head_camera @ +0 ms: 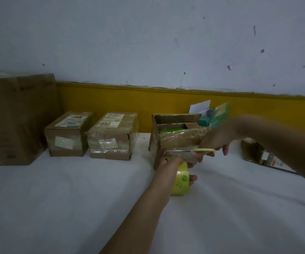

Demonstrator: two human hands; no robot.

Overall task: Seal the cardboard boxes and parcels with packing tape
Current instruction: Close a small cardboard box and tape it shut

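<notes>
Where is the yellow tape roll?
In the head view, the tape roll is right of the middle, gripped by the left hand, just in front of the open box, below the scissors.

Left hand (170,162) and right hand (215,142), both bare, on slim, uncovered forearms.

wall (148,37): pale, marked | yellow band (166,101) | white sheet (56,208) | dim light

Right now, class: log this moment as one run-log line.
left hand: holds tape roll | right hand: grips scissors | box: top open
</notes>
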